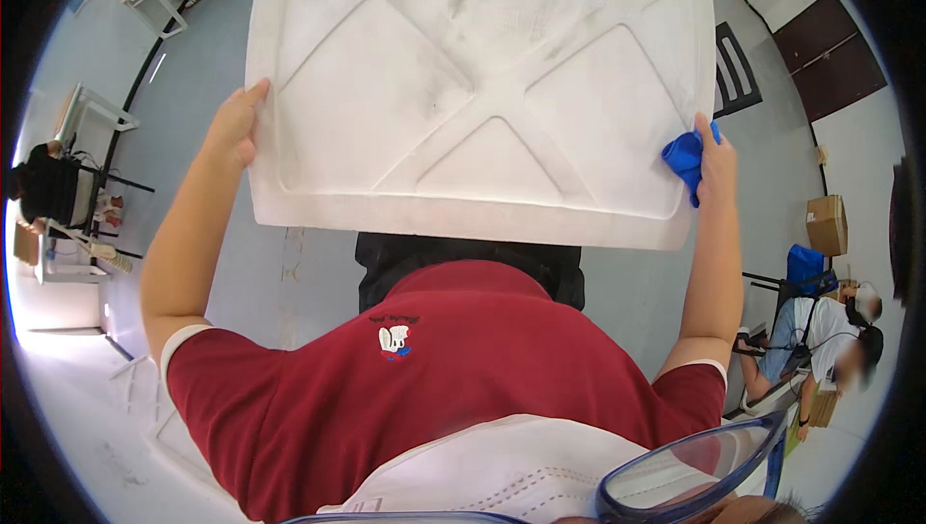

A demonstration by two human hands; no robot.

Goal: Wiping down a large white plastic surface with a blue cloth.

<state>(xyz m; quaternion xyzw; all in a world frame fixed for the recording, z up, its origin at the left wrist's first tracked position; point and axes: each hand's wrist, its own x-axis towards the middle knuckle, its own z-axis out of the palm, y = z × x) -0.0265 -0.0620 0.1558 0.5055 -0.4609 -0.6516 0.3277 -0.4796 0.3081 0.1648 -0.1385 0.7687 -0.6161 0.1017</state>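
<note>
A large white plastic panel (pixel 463 172), shaped like a big bin lid, is held up in front of me. Raised ridges cross its face in an X, and grey smudges mark the surface. At its left edge my left hand (pixel 236 129) is closed around the rim, thumb on the face and the other fingers mostly hidden. My right hand (pixel 715 165) grips the right edge, and a crumpled blue cloth (pixel 685 162) is pinched in it against the panel. What lies behind the panel is hidden.
Grey floor (pixel 627 297) spreads around me. A black slatted chair (pixel 738 71) stands behind the panel's right side. Farther right are a cardboard box (pixel 827 225), a blue bag (pixel 808 268) and seated people (pixel 820 341). Another person (pixel 53 187) sits by a table on the left.
</note>
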